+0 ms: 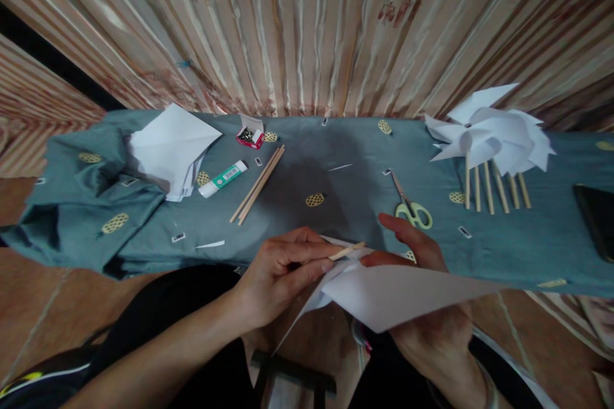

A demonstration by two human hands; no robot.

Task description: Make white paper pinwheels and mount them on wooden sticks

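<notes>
Wooden stick [348, 251], one — pinched in the left grip [283, 268], long axis running mostly sideways, its free end pointing right and slightly away. Folded white paper [384, 291], one — just right of the left grip, tapering rightward; held in the right grip [437, 332]. Scissors [413, 212]: beyond the right grip.

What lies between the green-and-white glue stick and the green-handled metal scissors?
Head view: pale wooden sticks beside the glue stick, then teal cloth printed with a yellow pineapple; a white paper sliver lies slightly farther back.
</notes>
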